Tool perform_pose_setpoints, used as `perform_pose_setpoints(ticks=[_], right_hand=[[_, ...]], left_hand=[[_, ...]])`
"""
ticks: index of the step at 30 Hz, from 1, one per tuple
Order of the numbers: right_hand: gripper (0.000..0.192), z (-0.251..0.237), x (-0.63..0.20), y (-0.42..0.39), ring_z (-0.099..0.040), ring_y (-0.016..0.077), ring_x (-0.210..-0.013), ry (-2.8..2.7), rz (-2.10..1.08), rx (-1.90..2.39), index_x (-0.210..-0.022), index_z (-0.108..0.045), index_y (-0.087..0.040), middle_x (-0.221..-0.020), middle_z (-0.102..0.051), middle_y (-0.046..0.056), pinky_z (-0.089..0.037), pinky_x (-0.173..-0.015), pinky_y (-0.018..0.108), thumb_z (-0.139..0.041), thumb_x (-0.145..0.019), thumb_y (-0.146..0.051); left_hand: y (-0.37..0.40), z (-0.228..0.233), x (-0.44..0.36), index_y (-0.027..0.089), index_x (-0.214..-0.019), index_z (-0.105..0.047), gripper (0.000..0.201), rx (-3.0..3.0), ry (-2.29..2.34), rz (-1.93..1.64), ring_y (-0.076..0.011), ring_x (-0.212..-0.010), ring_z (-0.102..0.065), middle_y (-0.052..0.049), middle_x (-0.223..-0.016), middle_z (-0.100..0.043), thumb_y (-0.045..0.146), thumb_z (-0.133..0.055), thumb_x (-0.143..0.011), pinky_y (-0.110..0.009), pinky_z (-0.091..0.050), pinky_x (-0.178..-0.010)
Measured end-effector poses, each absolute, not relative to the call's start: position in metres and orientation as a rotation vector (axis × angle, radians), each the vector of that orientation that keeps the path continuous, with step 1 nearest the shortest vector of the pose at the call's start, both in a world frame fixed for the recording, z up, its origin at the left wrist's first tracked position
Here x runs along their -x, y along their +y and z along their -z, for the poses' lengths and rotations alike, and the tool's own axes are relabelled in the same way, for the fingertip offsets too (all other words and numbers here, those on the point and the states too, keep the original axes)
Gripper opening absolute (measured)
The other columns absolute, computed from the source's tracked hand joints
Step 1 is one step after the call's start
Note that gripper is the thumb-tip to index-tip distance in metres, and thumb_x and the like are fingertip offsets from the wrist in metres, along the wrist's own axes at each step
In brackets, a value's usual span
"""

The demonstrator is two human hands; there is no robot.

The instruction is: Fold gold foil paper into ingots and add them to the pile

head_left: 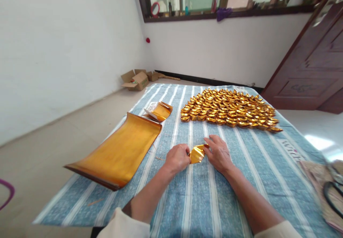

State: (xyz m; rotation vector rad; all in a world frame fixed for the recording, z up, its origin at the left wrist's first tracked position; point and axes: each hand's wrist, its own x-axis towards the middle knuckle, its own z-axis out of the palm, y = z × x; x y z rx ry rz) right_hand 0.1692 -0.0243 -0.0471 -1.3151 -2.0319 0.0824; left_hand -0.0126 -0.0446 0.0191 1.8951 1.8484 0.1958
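1. In the middle of the frame I see my left hand (pixel 177 158) and my right hand (pixel 218 154), both pinching a small gold paper (pixel 197 154) between them.
2. They rest on a blue striped cloth (pixel 203 195).
3. At the left lies a big stack of gold sheets (pixel 120 152), curled up at its ends.
4. Just above it is a smaller gold pack (pixel 160 110).
5. At the upper right of the cloth sit many folded gold boats (pixel 230 109), close together in rows.
6. Cardboard boxes (pixel 136 79) stand by the far wall.
7. Black scissors (pixel 333 191) lie at the right edge.
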Motion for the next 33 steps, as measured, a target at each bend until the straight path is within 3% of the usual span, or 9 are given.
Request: perform_pose_setpoints(ticks=[4, 8, 14, 21, 26, 30, 33], right_hand=[[0.009, 0.045, -0.172, -0.023, -0.051, 0.0275, -0.112, -1.990, -0.305, 1.259, -0.083, -0.067, -0.020, -0.106, -0.062, 0.010, -0.040, -0.095, 0.048, -0.059, -0.080, -0.018], [0.009, 0.037, -0.176, -0.025, -0.061, 0.0223, -0.098, -1.914, -0.430, 1.199, -0.073, -0.065, -0.019, -0.094, -0.067, 0.007, -0.048, -0.088, 0.039, -0.059, -0.079, -0.018], [0.006, 0.021, -0.180, -0.036, -0.068, 0.0210, -0.085, -1.666, -0.839, 1.110, -0.076, -0.066, -0.021, -0.087, -0.072, 0.004, -0.053, -0.078, 0.034, -0.064, -0.078, -0.027], [0.010, 0.016, -0.180, -0.044, -0.066, 0.0189, -0.078, -1.968, -0.628, 0.967, -0.076, -0.066, -0.021, -0.080, -0.071, 0.003, -0.051, -0.075, 0.035, -0.059, -0.082, -0.018], [0.008, 0.020, -0.180, -0.044, -0.065, 0.0181, -0.075, -2.071, -0.543, 1.013, -0.081, -0.066, -0.021, -0.079, -0.071, 0.003, -0.049, -0.072, 0.033, -0.059, -0.081, -0.016], [0.010, 0.025, -0.177, -0.044, -0.065, 0.0169, -0.072, -2.047, -0.553, 1.049, -0.086, -0.066, -0.021, -0.078, -0.070, 0.002, -0.049, -0.069, 0.032, -0.060, -0.079, -0.016], [0.012, 0.026, -0.174, -0.044, -0.064, 0.0171, -0.073, -2.022, -0.576, 1.080, -0.087, -0.066, -0.021, -0.078, -0.070, 0.002, -0.049, -0.068, 0.031, -0.060, -0.079, -0.015]], left_hand=[[-0.045, -0.015, 0.015, 0.020, -0.069, -0.067, 0.011, -1.901, 1.822, -0.237, -0.0146, -0.063, -0.060, 0.003, -0.061, -0.062, 0.011, -0.064, -0.064, -0.022, -0.032, -0.052], [-0.048, -0.017, 0.016, 0.019, -0.074, -0.066, 0.007, -1.932, 1.803, -0.307, -0.0129, -0.059, -0.057, 0.004, -0.061, -0.061, 0.015, -0.065, -0.069, -0.022, -0.033, -0.051], [-0.051, -0.014, 0.020, 0.018, -0.080, -0.064, 0.013, -2.295, 1.865, -0.541, -0.0177, -0.080, -0.057, -0.003, -0.080, -0.062, 0.010, -0.054, -0.083, -0.027, -0.039, -0.070], [-0.052, 0.013, 0.033, 0.017, -0.070, -0.058, 0.023, -2.907, 1.651, -0.694, -0.0193, -0.072, -0.051, -0.004, -0.075, -0.058, 0.014, -0.047, -0.091, -0.030, -0.039, -0.065], [-0.058, 0.011, 0.037, 0.016, -0.076, -0.061, 0.017, -2.793, 1.494, -0.573, -0.0183, -0.075, -0.052, -0.004, -0.079, -0.059, 0.013, -0.050, -0.088, -0.029, -0.042, -0.068], [-0.057, 0.002, 0.038, 0.016, -0.080, -0.066, 0.003, -2.636, 1.390, -0.521, -0.0192, -0.081, -0.055, -0.005, -0.085, -0.061, 0.018, -0.064, -0.079, -0.031, -0.044, -0.073], [-0.052, -0.001, 0.038, 0.017, -0.077, -0.068, 0.006, -2.520, 1.306, -0.519, -0.0186, -0.081, -0.056, -0.004, -0.084, -0.062, 0.023, -0.068, -0.078, -0.031, -0.046, -0.074]])
